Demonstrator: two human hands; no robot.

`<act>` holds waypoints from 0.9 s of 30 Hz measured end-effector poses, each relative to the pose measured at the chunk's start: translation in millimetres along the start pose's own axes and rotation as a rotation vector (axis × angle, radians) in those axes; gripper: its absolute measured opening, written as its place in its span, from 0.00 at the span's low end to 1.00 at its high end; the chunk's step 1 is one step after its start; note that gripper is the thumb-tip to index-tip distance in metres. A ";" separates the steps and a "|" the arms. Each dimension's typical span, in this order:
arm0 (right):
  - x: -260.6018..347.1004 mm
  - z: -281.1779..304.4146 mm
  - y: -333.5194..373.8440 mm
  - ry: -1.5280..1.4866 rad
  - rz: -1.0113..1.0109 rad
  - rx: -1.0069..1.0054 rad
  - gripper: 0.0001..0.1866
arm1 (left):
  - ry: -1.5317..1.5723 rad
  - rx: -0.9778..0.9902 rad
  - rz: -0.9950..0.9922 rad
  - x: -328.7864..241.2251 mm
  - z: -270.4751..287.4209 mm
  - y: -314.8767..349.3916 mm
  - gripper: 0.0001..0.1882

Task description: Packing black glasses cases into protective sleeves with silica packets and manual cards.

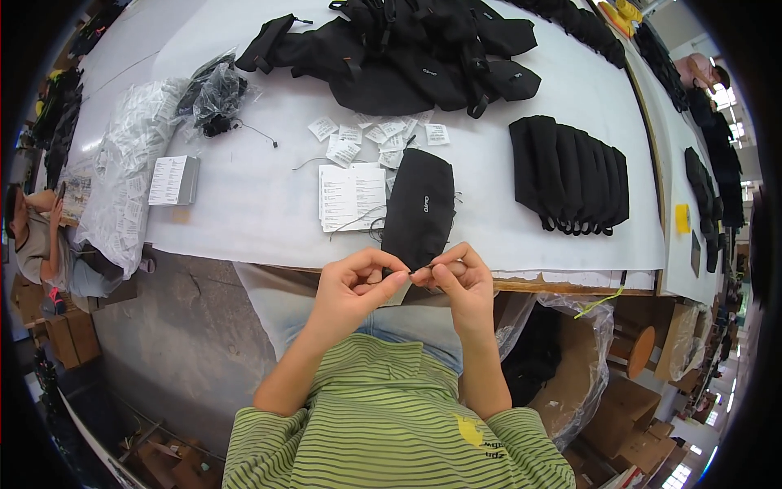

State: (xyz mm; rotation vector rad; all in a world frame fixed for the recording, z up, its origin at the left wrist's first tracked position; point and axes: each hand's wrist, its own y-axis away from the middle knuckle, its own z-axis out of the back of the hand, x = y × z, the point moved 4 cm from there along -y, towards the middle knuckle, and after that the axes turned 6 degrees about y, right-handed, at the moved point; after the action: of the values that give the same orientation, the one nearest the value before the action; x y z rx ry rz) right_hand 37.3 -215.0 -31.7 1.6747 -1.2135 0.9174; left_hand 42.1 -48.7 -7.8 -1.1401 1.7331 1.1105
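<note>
A black fabric pouch (418, 224) with a small white print lies at the table's front edge, straight ahead of me. At its near end my left hand (356, 285) and my right hand (458, 281) meet, fingertips pinched together almost touching. What they pinch is too small to make out. A pale card (397, 294) hangs just below the fingers, partly hidden. Left of the pouch lies a stack of white printed cards (350, 200), with thin black cords (358, 220) over it. Small white packets (343, 152) are scattered behind the cards.
Black pouches (566, 175) stand in a row on the right. A heap of black bags (399, 61) covers the far side. To the left are a block of cards (173, 181), bagged black cords (216, 94) and a plastic bag of packets (134, 163). Another person (45, 240) sits far left.
</note>
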 end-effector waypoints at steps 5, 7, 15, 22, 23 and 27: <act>-4.6 -5.3 1.2 0.098 0.024 -0.046 0.06 | -0.093 -0.014 -0.014 2.0 -1.3 1.3 0.03; -6.4 -6.2 1.8 0.092 0.017 -0.041 0.06 | -0.156 -0.027 -0.051 3.3 0.1 2.0 0.04; -8.3 -6.3 1.3 0.077 -0.012 -0.061 0.07 | -0.199 -0.049 -0.071 -1.1 0.2 1.7 0.04; 1.7 -12.7 4.1 0.251 0.024 -0.068 0.06 | -0.404 -0.016 -0.128 -9.7 -4.5 2.2 0.04; 3.0 -12.5 3.8 0.291 0.048 -0.072 0.06 | -0.404 -0.015 -0.127 -9.1 -4.5 2.3 0.04; 13.7 -1.5 -15.9 0.543 0.090 0.032 0.07 | -0.491 0.027 -0.172 -8.6 -11.4 5.7 0.04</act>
State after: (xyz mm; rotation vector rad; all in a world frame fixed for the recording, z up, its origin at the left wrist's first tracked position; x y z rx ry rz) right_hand 56.0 -215.6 -22.2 1.2781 -0.9066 1.3449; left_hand 37.8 -55.9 5.2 -0.8861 1.2428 1.1403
